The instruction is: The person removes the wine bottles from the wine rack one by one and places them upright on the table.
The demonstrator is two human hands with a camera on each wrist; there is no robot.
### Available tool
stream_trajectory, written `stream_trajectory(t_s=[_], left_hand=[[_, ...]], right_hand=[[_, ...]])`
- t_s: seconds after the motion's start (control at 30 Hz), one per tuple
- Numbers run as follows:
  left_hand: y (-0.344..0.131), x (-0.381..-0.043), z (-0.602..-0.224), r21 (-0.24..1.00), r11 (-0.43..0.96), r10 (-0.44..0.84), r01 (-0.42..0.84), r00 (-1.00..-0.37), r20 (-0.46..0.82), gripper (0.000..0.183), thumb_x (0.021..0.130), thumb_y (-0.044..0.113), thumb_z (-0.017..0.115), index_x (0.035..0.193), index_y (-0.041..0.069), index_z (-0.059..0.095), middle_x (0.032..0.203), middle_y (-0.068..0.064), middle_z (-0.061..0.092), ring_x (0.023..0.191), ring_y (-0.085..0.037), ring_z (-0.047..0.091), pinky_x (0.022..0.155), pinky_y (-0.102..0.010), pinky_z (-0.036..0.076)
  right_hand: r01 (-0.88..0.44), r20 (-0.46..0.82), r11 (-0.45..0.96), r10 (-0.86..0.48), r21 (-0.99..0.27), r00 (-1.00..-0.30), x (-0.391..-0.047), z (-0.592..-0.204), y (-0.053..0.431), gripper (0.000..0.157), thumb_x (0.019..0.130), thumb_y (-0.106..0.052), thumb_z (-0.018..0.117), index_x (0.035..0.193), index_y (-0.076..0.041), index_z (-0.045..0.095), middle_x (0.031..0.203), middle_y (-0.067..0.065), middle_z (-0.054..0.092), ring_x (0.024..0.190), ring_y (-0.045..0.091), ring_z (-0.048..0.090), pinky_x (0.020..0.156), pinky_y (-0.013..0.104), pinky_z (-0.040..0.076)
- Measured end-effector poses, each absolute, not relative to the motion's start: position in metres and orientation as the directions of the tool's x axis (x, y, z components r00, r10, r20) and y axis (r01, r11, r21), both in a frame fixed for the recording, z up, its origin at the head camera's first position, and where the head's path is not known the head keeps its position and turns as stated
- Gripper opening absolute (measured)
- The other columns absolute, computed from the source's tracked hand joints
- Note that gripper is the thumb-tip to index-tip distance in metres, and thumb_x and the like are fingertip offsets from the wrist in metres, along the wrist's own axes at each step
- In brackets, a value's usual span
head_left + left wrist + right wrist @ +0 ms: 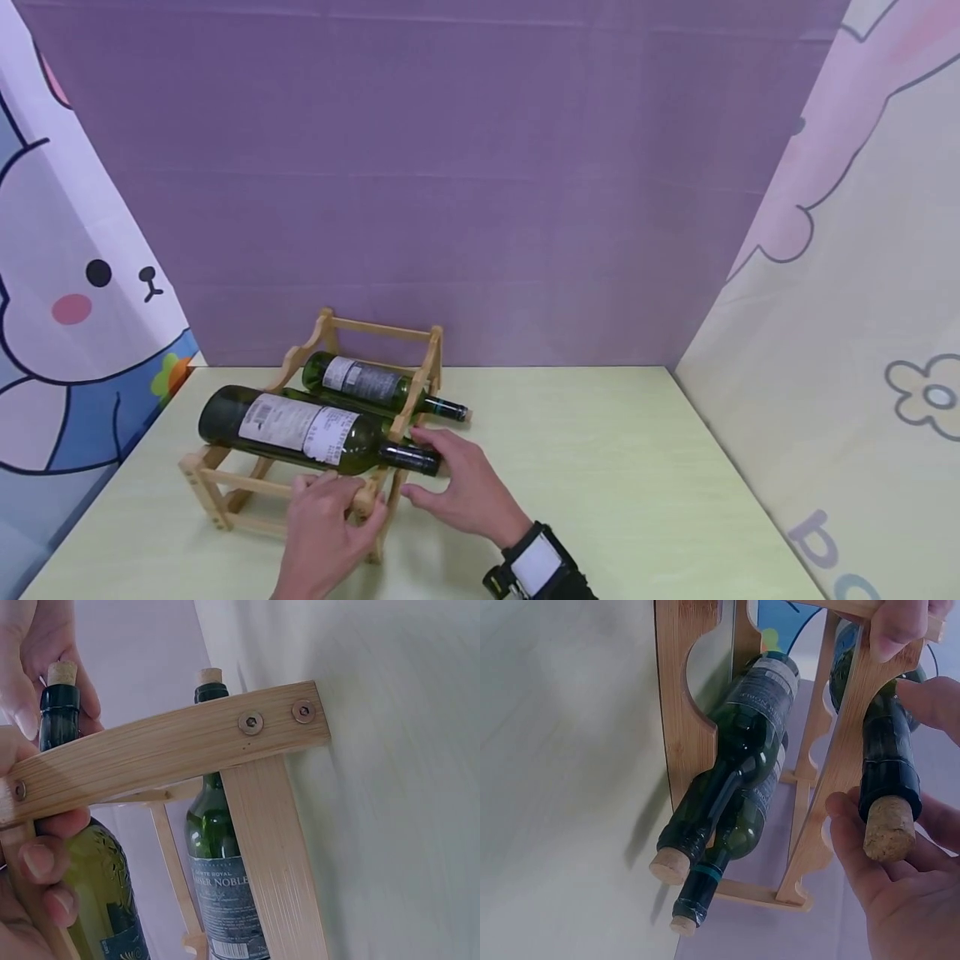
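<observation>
A dark green wine bottle [300, 429] lies across the near part of a wooden wine rack [247, 482], its corked neck pointing right. My left hand [322, 521] grips the rack's near right corner, fingers curled round the wood. My right hand [472, 483] is spread about that bottle's neck, thumb on the near side and fingers on the far side. A gap shows between thumb and neck; whether the fingers touch the glass is unclear. Farther back lies a second wine bottle [367, 379]. A third wine bottle [742, 742], partly hidden in the head view, lies between them.
The rack stands on a pale green table [600, 483], left of its middle. Behind is a purple backdrop [480, 183]. Printed cartoon sheets stand on the left [67, 250] and right [847, 333]. The rear bottles' corked necks stick out past the rack's right side.
</observation>
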State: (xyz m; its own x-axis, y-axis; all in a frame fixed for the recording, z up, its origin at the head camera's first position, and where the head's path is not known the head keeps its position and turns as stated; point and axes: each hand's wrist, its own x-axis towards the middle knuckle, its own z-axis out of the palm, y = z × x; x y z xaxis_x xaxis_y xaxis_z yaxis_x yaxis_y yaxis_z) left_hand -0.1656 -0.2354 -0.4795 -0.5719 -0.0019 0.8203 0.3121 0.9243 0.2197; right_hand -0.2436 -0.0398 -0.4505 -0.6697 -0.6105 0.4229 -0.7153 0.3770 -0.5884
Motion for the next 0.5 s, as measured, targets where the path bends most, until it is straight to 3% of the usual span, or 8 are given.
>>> stream_trajectory(t_s=[0.5], left_hand=[[-0.2339,-0.1643,-0.4772,0.237,0.919,-0.005,0.315,-0.593,0.805,0.031,0.069,0.022,0.079,0.058,0.025,0.05,0.053,0.017,0.043,0.056,-0.004,0.04,0.069,-0.031,0.024]], right_hand=[[-0.654,0.316,0.508,-0.599,-0.56,-0.736,-0.2434,-0.4441,-0.0489,0.052,0.087,-0.03,0.08,0.133,-0.013,0.064,0.131,0.003,0.07,0.119,0.017,0.067,0.102,0.037,0.052]])
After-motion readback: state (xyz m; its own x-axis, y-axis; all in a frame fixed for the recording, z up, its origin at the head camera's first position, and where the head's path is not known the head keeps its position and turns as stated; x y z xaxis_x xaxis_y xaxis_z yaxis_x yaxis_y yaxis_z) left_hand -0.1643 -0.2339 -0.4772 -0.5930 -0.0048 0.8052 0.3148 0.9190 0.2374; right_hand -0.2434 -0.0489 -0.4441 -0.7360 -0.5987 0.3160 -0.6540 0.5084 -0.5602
